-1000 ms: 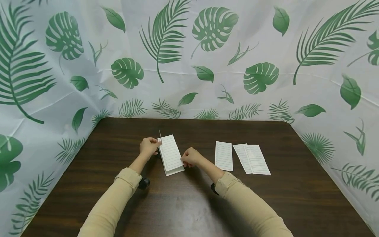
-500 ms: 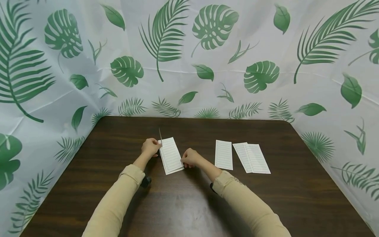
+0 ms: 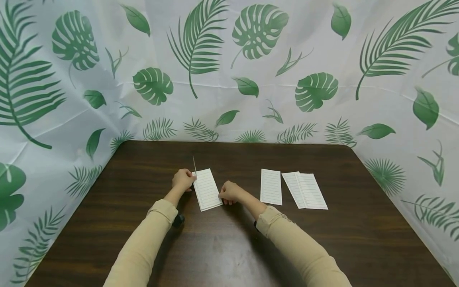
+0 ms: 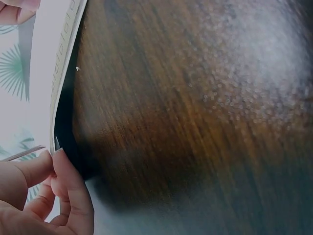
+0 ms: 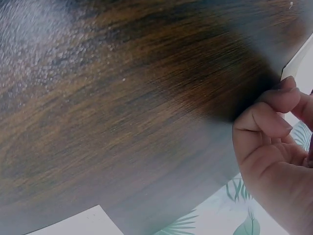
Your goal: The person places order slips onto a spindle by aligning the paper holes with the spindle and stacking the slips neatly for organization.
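White lined paper sheets [image 3: 208,190] lie in a small stack, slightly turned, left of centre in the head view. My left hand [image 3: 183,180] pinches the stack's upper left edge between thumb and fingers; the left wrist view shows the fingertips [image 4: 61,159] at the sheets' edge. A thin, narrow strip [image 3: 195,165] sticks up beside that hand, seen nearly edge-on. At the lower right edge, my right hand [image 3: 230,192] pinches the sheets with its fingers curled. The right wrist view shows only a sliver of the paper [image 5: 299,58] past the fingers.
To the right on the dark wooden table [image 3: 229,243] lies a single lined sheet [image 3: 271,187]. Beyond it, two more sheets overlap, the right one [image 3: 312,191] on top. A leaf-printed white curtain [image 3: 215,107] hangs behind the table and at its sides.
The top sheet has shifted toward me, and the gap between the sheets at the lower edge has narrowed. My left hand has moved slightly right and nearer; the right hand has barely moved.
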`<state>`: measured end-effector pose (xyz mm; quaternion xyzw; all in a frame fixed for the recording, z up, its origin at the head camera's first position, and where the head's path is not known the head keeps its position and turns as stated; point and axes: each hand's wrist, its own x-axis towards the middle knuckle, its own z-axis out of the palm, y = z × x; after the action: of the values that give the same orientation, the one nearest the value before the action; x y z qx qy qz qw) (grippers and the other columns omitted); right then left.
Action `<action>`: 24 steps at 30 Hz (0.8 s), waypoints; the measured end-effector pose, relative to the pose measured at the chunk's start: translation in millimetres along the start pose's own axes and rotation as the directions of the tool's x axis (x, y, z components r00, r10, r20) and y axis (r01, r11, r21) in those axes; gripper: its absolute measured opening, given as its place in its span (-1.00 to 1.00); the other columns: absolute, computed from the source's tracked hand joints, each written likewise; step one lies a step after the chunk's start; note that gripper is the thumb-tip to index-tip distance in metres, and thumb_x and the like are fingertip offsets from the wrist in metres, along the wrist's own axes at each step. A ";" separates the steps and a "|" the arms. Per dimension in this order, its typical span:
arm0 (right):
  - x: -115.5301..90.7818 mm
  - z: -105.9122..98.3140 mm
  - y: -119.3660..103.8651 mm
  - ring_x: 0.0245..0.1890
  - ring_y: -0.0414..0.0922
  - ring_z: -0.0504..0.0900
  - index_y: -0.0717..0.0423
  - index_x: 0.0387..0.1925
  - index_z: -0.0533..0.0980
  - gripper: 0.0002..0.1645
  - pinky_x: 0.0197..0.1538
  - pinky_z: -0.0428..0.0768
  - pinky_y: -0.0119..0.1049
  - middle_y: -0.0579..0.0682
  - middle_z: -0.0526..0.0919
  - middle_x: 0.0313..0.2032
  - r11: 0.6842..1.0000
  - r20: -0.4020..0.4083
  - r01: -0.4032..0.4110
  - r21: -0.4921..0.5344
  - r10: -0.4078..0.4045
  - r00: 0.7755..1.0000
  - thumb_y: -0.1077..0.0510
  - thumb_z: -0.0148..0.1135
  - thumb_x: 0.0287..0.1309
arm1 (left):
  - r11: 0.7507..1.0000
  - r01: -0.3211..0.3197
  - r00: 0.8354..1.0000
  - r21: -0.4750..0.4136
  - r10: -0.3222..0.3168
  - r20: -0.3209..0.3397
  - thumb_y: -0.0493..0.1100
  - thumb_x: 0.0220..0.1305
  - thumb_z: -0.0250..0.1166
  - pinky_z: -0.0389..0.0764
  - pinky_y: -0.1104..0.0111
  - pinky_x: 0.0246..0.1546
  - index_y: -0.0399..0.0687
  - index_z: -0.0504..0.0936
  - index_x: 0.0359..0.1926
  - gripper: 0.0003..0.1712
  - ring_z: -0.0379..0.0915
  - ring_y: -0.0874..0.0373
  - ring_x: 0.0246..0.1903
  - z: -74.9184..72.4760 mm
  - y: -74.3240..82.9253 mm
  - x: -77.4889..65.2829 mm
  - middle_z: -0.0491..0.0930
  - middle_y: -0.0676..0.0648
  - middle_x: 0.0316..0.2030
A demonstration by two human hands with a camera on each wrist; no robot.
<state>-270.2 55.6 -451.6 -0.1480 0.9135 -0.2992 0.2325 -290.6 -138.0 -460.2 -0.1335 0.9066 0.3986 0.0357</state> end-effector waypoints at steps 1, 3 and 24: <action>0.0 0.0 -0.3 -0.79 -0.23 0.35 0.24 -0.62 0.55 -0.67 -0.72 0.31 -0.49 -0.09 0.41 -0.80 1.000 0.003 0.000 -0.009 0.000 1.000 0.22 0.11 0.26 | 1.000 -0.003 1.000 0.004 0.003 -0.001 -0.18 0.26 0.21 0.56 0.52 -0.72 -0.19 0.45 -0.43 -0.81 0.32 0.30 -0.75 0.5 -0.2 0.0 0.35 0.01 -0.54; -0.2 0.1 -0.8 -0.79 -0.23 0.36 0.23 -0.59 0.55 -0.68 -0.71 0.31 -0.49 -0.09 0.42 -0.79 1.000 0.011 0.005 -0.026 -0.004 1.000 0.22 0.09 0.27 | 1.000 0.007 1.000 0.010 -0.007 0.000 -0.19 0.25 0.22 0.61 0.48 -0.69 -0.19 0.45 -0.43 -0.81 0.39 0.25 -0.74 1.2 0.4 0.3 0.36 -0.01 -0.54; 33.5 10.7 25.4 -0.75 -0.12 0.53 0.20 -0.51 0.52 -0.74 -0.65 0.52 -0.33 0.07 0.60 -0.71 0.993 0.040 0.032 -0.115 -0.028 0.999 0.16 0.06 0.24 | 0.982 0.055 0.998 -0.178 -0.050 0.035 -0.26 0.24 0.24 0.67 0.42 -0.63 -0.27 0.35 -0.17 -0.74 0.43 -0.19 -0.16 3.1 -0.3 -4.2 0.35 -0.19 -0.24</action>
<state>-296.5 56.5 -486.2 -0.1807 0.9224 -0.2463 0.2364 -286.5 -135.0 -461.8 -0.1540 0.8627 0.4793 0.0476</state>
